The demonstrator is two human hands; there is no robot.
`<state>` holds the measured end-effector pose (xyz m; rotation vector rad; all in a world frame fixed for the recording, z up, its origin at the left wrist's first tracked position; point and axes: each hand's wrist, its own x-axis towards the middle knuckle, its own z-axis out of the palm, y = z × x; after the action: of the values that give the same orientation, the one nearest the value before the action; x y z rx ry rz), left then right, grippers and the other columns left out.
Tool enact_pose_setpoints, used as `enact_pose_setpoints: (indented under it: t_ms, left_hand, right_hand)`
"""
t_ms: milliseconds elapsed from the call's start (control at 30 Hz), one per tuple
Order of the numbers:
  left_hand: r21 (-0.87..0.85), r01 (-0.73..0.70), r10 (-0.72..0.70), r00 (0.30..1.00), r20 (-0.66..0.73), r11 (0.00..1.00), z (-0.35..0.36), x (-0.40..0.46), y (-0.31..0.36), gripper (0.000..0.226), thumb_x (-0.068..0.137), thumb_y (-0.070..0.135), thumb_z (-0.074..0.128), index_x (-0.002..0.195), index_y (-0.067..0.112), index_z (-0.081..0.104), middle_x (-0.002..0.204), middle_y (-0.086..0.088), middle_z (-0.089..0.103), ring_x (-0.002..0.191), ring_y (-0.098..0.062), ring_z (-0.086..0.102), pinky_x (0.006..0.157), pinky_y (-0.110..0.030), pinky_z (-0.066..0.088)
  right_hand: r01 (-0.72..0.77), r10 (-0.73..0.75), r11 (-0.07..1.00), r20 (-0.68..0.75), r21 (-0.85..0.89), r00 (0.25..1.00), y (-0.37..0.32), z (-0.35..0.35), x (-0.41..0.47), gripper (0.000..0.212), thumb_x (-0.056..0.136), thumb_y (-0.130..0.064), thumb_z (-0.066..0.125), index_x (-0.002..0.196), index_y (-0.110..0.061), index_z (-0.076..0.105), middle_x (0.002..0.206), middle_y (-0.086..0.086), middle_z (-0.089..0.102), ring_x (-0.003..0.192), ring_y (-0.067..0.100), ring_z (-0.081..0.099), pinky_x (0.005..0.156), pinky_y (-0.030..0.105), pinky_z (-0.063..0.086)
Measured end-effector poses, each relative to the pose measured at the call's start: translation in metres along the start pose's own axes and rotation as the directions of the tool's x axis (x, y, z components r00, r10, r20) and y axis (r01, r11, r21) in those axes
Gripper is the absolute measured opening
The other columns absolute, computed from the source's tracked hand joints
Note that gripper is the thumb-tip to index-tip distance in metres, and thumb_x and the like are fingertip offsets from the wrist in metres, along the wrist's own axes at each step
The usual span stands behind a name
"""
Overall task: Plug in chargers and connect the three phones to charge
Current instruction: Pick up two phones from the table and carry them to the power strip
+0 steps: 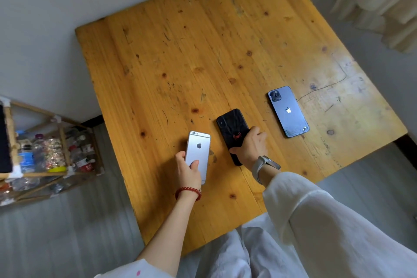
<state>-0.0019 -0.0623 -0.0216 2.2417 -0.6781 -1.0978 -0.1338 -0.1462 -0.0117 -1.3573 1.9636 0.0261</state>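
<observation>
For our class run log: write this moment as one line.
left hand: holds silver phone | right hand: grips black phone | blue phone: untouched

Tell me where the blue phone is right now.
In the head view, the blue phone lies face down on the wooden table, untouched, to the right of the black phone that the right hand grips.

The knotty, scratched orange pine tabletop [203,52] has a worn, pale patch near its right edge. The silver metal phone [198,149] looks satin; the blue glass-backed phone [287,111] is glossy, cracked at its near end.
</observation>
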Motion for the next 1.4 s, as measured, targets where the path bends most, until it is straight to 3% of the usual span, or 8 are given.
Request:
enact_pose_setpoints:
  t_ms: [100, 267, 433, 600, 767, 933, 1200, 1400]
  left_hand:
    - [0.003, -0.039, 0.039, 0.999, -0.008, 0.999, -0.003, -0.004, 0.002, 0.033, 0.091, 0.007, 0.047, 0.121, 0.007, 0.033, 0.125, -0.018, 0.045, 0.105, -0.025, 0.050, 0.073, -0.029, 0.047]
    - [0.024, -0.079, 0.078, 0.996, 0.054, 0.997, -0.001, -0.019, 0.016, 0.037, 0.091, 0.009, 0.045, 0.126, 0.005, 0.032, 0.126, -0.019, 0.046, 0.108, -0.029, 0.050, 0.079, -0.031, 0.047]
    - [0.010, -0.165, 0.162, 0.974, 0.159, 0.986, 0.035, -0.061, 0.040, 0.034, 0.092, 0.008, 0.044, 0.124, 0.005, 0.035, 0.120, -0.016, 0.051, 0.092, -0.021, 0.049, 0.078, -0.032, 0.047]
    - [0.028, -0.377, 0.349, 0.880, 0.323, 0.926, 0.102, -0.133, 0.060, 0.032, 0.089, 0.004, 0.047, 0.121, 0.004, 0.042, 0.109, -0.009, 0.056, 0.088, -0.018, 0.051, 0.074, -0.022, 0.040]
    - [0.049, -0.565, 0.444, 0.696, 0.565, 0.824, 0.189, -0.253, 0.048, 0.027, 0.090, 0.008, 0.045, 0.117, 0.009, 0.041, 0.103, -0.004, 0.054, 0.088, -0.021, 0.053, 0.073, -0.026, 0.043]
    - [0.038, -0.757, 0.485, 0.456, 0.746, 0.653, 0.275, -0.418, -0.005, 0.024, 0.088, 0.008, 0.047, 0.112, 0.009, 0.045, 0.092, -0.002, 0.054, 0.080, -0.022, 0.051, 0.069, -0.025, 0.036]
    - [-0.135, -0.877, 0.213, -0.039, 0.976, 0.461, 0.369, -0.688, -0.126, 0.021, 0.090, 0.010, 0.044, 0.111, 0.009, 0.043, 0.096, -0.006, 0.055, 0.085, -0.023, 0.053, 0.077, -0.032, 0.045]
    - [-0.299, -0.912, 0.025, -0.304, 0.952, 0.282, 0.413, -0.830, -0.219, 0.020, 0.088, 0.008, 0.047, 0.108, 0.008, 0.045, 0.091, -0.006, 0.057, 0.081, -0.025, 0.053, 0.065, -0.028, 0.038]
  right_hand:
    - [0.129, -0.129, 0.989, -0.002, 0.070, 0.992, 0.008, 0.000, -0.012, 0.032, 0.086, -0.013, 0.055, 0.109, -0.009, 0.034, 0.103, 0.017, 0.049, 0.073, 0.031, 0.051, 0.057, 0.039, 0.042]
    - [0.173, -0.174, 0.971, -0.012, 0.164, 0.985, 0.042, -0.023, -0.032, 0.025, 0.092, -0.020, 0.042, 0.113, -0.007, 0.039, 0.086, 0.010, 0.056, 0.073, 0.030, 0.056, 0.058, 0.039, 0.045]
    - [0.115, -0.061, 0.897, -0.140, 0.428, 0.988, 0.113, -0.052, -0.066, 0.021, 0.093, -0.017, 0.042, 0.111, -0.006, 0.041, 0.096, 0.013, 0.058, 0.078, 0.027, 0.052, 0.062, 0.034, 0.038]
    - [0.049, 0.155, 0.807, -0.292, 0.589, 0.944, 0.215, -0.084, -0.113, 0.016, 0.093, -0.013, 0.043, 0.107, -0.006, 0.044, 0.096, 0.010, 0.056, 0.090, 0.032, 0.055, 0.068, 0.032, 0.033]
    - [-0.019, 0.419, 0.672, -0.359, 0.740, 0.834, 0.360, -0.100, -0.198, 0.011, 0.092, -0.015, 0.043, 0.102, -0.014, 0.043, 0.093, 0.002, 0.055, 0.094, 0.032, 0.055, 0.076, 0.037, 0.039]
    - [-0.073, 0.693, 0.486, -0.333, 0.871, 0.640, 0.525, -0.091, -0.318, 0.014, 0.091, -0.015, 0.044, 0.105, -0.013, 0.044, 0.095, 0.006, 0.057, 0.097, 0.032, 0.056, 0.075, 0.034, 0.038]
    - [-0.061, 0.969, 0.175, -0.161, 0.983, 0.189, 0.709, -0.044, -0.518, 0.024, 0.090, -0.011, 0.046, 0.112, -0.002, 0.045, 0.113, 0.025, 0.059, 0.102, 0.039, 0.054, 0.078, 0.037, 0.040]
    - [0.064, 0.996, -0.035, 0.040, 0.997, -0.076, 0.788, -0.008, -0.624, 0.024, 0.091, -0.014, 0.047, 0.112, -0.002, 0.046, 0.114, 0.024, 0.060, 0.102, 0.039, 0.056, 0.078, 0.037, 0.041]
